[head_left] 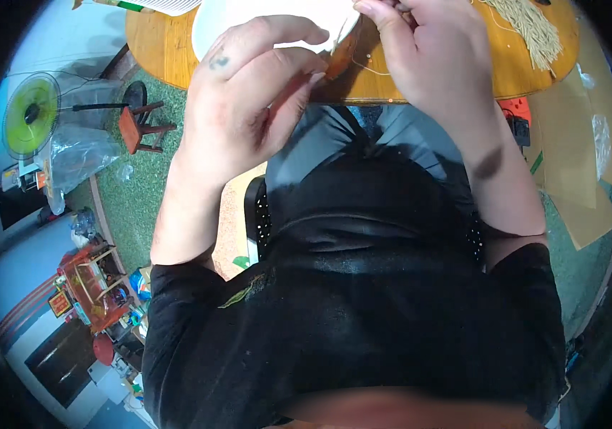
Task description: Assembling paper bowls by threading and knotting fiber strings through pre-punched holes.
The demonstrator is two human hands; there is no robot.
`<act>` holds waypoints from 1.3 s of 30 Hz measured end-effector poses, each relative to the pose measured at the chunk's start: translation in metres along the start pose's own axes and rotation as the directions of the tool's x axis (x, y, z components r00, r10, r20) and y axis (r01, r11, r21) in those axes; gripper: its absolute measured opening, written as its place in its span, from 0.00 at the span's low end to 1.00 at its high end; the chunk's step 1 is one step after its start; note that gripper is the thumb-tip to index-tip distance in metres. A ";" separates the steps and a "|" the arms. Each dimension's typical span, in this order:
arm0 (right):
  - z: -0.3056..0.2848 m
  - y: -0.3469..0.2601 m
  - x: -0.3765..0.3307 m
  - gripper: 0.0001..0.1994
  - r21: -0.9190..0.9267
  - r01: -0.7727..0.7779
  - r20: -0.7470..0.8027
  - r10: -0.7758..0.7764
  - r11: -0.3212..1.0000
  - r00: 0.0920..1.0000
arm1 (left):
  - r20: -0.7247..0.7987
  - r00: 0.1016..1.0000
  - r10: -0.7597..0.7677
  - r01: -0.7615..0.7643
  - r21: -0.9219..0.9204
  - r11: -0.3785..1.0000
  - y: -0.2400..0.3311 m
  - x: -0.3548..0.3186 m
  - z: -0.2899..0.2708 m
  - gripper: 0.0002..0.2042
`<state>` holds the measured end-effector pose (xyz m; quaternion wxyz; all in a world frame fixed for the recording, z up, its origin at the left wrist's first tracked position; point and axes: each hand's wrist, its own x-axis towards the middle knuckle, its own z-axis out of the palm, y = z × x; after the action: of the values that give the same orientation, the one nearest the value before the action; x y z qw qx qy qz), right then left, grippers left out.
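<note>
Two hands, fingers first: L hand [249, 93] is curled, thumb and fingertips narrow, close by the lower end of a thin pale strand [339, 34]; can't tell if they actually grip it. R hand [438, 57] has thumb & forefinger drawn together, apparently pinching the strand's upper end, tips partly lost at top of view. So strand is btwn the hands, over the side of a white bowl [208, 32] nearest the bench's near edge.

Handling, judged by looks: v. light, thin, prob. bendy, dry rather than slippery, but might snap or fray if tugged hard. Best hold = fingertip pinch nr each end, light pressure, a bit of slack btwn. Full fist would be OTT.

Just right of bowl, a loose thread [372, 71] curves over the bench [163, 53] toward R hand; too fine to tell if it joins the strand. Farther out, a pile of similar strands [531, 32] lies by bench's right edge, roughly lined up; prob. tangles easily, so singles are best drawn out by an end. Papers [174, 6] at far left edge. Off left edge, on floor, a stool [131, 132]; off right edge, cardboard [570, 136].
</note>
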<state>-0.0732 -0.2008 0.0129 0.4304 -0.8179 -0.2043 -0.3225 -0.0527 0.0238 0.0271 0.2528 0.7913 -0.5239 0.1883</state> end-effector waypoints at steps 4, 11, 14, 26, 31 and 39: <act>0.023 0.015 0.000 0.01 0.404 0.241 -0.304 -0.119 0.882 0.945 | 0.026 0.999 0.023 -0.023 -0.009 1.000 -0.002 0.002 0.001 0.11; 0.010 0.010 0.001 0.02 0.093 0.105 -0.073 -0.099 0.990 0.992 | 0.116 0.973 -0.197 0.222 -0.263 0.939 -0.005 0.002 -0.015 0.12; 0.037 0.035 0.002 0.03 0.490 0.423 -0.421 -0.218 0.763 0.881 | 0.146 0.847 -0.511 0.530 -0.292 0.796 0.008 0.020 -0.014 0.12; 0.013 0.019 -0.037 0.13 -0.010 0.365 -0.139 -0.363 0.931 0.921 | 0.425 0.559 -0.712 0.761 -0.605 0.236 0.017 0.057 -0.005 0.05; 0.024 0.014 -0.042 0.13 0.065 0.324 -0.059 -0.321 0.944 0.945 | 0.399 0.598 -0.695 0.756 -0.567 0.326 0.013 0.055 -0.002 0.05; 0.027 0.026 -0.037 0.07 0.256 0.332 -0.097 -0.317 0.908 0.943 | 0.323 0.581 -0.747 0.803 -0.379 0.461 0.022 0.065 -0.003 0.06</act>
<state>-0.0741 -0.1941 -0.0397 0.4829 -0.6978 -0.3676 -0.3804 -0.0483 -0.0292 0.0702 0.4713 0.8596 -0.1487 -0.1299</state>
